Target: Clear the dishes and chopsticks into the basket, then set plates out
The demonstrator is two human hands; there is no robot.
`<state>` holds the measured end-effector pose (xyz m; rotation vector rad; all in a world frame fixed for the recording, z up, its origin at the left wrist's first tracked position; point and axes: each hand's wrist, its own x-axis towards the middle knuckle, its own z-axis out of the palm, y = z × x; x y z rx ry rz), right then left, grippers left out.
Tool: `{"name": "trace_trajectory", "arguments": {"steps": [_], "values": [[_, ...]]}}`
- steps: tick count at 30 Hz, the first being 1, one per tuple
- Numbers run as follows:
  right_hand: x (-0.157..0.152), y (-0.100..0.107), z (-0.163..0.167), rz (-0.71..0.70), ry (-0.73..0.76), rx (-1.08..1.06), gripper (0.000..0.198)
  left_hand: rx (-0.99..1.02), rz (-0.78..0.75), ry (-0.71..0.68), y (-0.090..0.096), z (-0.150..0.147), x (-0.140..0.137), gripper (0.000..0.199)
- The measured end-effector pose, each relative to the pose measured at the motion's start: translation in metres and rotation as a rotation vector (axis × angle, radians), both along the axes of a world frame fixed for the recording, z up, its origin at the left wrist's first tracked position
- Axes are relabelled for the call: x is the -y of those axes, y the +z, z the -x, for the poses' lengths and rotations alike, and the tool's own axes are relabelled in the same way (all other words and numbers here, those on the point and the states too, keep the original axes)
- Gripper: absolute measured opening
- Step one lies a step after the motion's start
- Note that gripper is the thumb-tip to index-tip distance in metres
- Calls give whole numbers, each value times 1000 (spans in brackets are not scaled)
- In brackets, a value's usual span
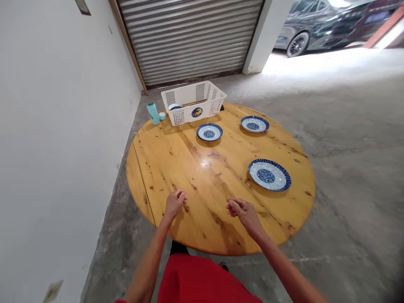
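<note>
both hands loosely curled, holding nothing — left hand (175,202) and right hand (242,211) hover over the near edge of the surface (189,168); the nearest plate (269,174) lies ahead, right of the right hand — nearer that one.

Blue-patterned plate (269,174) — flat on table, nearest right hand (243,212).

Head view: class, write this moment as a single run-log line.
left hand: closed, empty, over table | right hand: closed, empty | nearest: plate | far: basket
</note>
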<state>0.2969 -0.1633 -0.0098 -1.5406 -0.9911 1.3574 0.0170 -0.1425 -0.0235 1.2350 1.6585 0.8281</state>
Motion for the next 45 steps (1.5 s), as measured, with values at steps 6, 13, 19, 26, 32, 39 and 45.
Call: {"name": "trace_trajectory", "arguments": {"steps": [6,13,19,26,32,39,45], "values": [[-59,-10,58,106,7,59,35,-203,28,-183,-3,65,-96,24],[-146,-5,20,54,-146,392,28,-372,-65,-314,11,54,-223,20],[-245,-8,-18,-28,-107,670,32,-475,-74,-382,20,14,-302,25],[-356,-30,-36,-21,-175,797,40,-607,-69,-364,18,-27,-375,38],[-409,-48,-40,28,-169,884,45,-619,-66,-378,0,-57,-419,35],[-433,-57,-32,5,-141,808,44,-558,-79,-352,-12,-69,-440,37],[-432,-59,-22,-84,-173,777,43,-545,-85,-285,-19,-73,-440,35]]}}
